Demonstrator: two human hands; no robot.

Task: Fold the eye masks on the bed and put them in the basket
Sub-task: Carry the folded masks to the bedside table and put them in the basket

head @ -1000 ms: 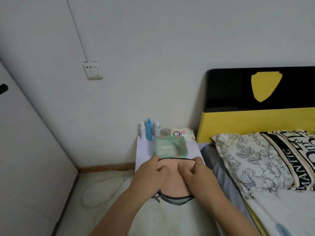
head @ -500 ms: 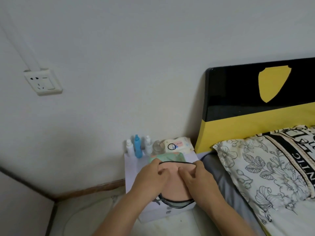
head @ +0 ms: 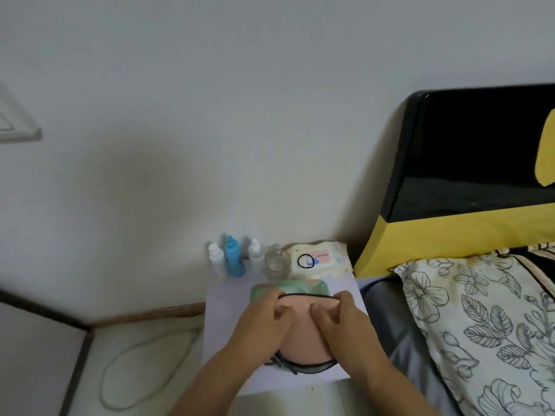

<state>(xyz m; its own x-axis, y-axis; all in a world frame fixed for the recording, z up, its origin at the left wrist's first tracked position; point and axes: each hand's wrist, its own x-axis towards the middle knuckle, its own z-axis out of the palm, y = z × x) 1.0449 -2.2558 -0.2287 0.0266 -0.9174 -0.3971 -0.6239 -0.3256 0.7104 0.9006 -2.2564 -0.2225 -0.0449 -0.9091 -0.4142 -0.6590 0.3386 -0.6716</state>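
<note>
A folded pink eye mask [head: 303, 340] with black trim and a grey strap is held between both my hands over the white bedside table [head: 222, 298]. My left hand [head: 258, 328] grips its left side and my right hand [head: 342, 328] grips its right side, thumbs pressed on top. Just beyond the mask sits the small green basket [head: 288, 288], its near side mostly hidden by the mask and my fingers; something pale lies inside it.
Three small bottles [head: 232, 261], a glass jar [head: 276, 264] and a pack of wipes [head: 319, 261] stand at the table's back by the wall. The bed with a floral pillow [head: 480, 319] and black-and-yellow headboard [head: 468, 187] lies to the right. A cable [head: 135, 376] loops on the floor at left.
My view has moved closer and leftward toward the table. Both hands have carried the folded mask forward, so it now covers more of the basket.
</note>
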